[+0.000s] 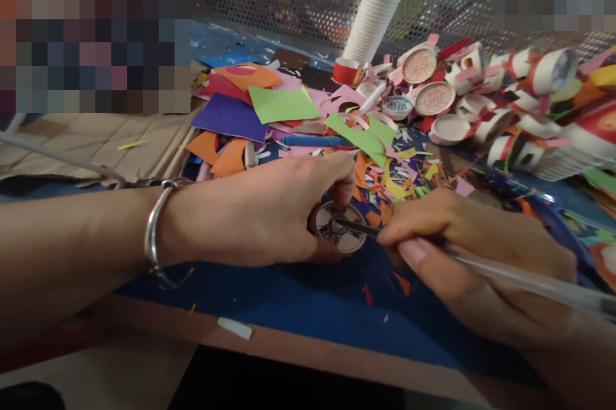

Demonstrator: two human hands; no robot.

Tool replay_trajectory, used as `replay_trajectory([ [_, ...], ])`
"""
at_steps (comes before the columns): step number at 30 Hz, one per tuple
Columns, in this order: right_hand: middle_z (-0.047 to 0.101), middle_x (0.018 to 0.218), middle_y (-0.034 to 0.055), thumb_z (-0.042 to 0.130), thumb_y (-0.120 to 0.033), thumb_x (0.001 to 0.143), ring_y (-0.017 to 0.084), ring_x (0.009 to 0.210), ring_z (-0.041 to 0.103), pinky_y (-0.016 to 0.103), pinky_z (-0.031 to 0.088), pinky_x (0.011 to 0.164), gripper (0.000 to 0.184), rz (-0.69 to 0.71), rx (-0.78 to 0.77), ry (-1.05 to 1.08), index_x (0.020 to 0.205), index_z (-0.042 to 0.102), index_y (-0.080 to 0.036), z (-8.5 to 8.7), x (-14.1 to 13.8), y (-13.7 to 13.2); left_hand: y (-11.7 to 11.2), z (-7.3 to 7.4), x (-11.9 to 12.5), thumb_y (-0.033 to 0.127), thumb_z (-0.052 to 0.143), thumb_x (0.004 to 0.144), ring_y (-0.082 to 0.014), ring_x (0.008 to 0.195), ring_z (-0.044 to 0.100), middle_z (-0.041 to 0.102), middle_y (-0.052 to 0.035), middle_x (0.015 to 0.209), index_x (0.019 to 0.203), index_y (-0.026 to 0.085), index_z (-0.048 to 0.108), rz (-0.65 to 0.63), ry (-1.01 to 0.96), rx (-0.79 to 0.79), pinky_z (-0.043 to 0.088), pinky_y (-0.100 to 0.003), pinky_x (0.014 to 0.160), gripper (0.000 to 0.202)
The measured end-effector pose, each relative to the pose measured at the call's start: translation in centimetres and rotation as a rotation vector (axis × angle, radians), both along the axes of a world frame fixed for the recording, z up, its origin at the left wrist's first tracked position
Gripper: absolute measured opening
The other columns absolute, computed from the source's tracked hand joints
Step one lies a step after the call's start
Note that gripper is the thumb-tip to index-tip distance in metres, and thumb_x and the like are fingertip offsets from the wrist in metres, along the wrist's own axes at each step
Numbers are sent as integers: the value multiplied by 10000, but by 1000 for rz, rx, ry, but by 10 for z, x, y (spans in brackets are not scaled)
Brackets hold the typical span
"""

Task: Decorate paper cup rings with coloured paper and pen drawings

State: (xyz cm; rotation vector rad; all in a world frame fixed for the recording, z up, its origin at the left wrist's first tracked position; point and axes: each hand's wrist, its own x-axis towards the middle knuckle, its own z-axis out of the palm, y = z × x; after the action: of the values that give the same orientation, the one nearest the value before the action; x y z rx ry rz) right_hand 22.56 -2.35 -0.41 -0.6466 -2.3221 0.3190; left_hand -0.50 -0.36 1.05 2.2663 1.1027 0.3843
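My left hand, with a silver bangle at the wrist, is closed around a small round cup-bottom disc that bears a dark drawn pattern. It holds the disc upright over the blue sheet. My right hand pinches a clear pen, and the pen's dark tip touches the face of the disc.
Coloured paper scraps lie heaped behind the hands. A pile of cut paper cup bottoms and rings sits at the right. A tall stack of white paper cups leans against a perforated metal screen. Brown cardboard lies at the left.
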Motion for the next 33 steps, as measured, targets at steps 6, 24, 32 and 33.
replay_trajectory([
  [6, 694, 708, -29, 518, -74, 873, 125, 572, 667, 261, 513, 523, 197, -41, 35, -3, 884, 632, -234, 1, 4, -1, 0, -1, -2, 389, 773, 751, -151, 676, 595, 645, 32, 876, 968, 262, 515, -5, -4, 9, 386, -279, 556, 361],
  [24, 710, 738, -42, 526, -84, 856, 118, 595, 677, 258, 533, 561, 193, -90, 60, -30, 862, 629, -248, 3, 10, -3, 1, 0, 0, 434, 763, 758, -151, 669, 588, 639, 25, 868, 963, 254, 507, -2, 14, -1, 375, -280, 555, 374],
  [32, 666, 679, -34, 526, -67, 846, 115, 533, 627, 262, 487, 499, 197, -67, -24, 34, 839, 630, -235, 3, 7, -2, 2, 1, -1, 420, 770, 749, -146, 660, 567, 632, 27, 856, 961, 249, 511, -15, 7, -10, 371, -271, 546, 375],
  [33, 658, 671, -37, 526, -66, 845, 109, 523, 613, 261, 477, 492, 196, -60, -49, 38, 836, 630, -231, 4, 7, -2, 3, 1, -1, 417, 768, 751, -143, 651, 556, 627, 28, 849, 958, 248, 510, -18, 1, -13, 368, -271, 540, 372],
])
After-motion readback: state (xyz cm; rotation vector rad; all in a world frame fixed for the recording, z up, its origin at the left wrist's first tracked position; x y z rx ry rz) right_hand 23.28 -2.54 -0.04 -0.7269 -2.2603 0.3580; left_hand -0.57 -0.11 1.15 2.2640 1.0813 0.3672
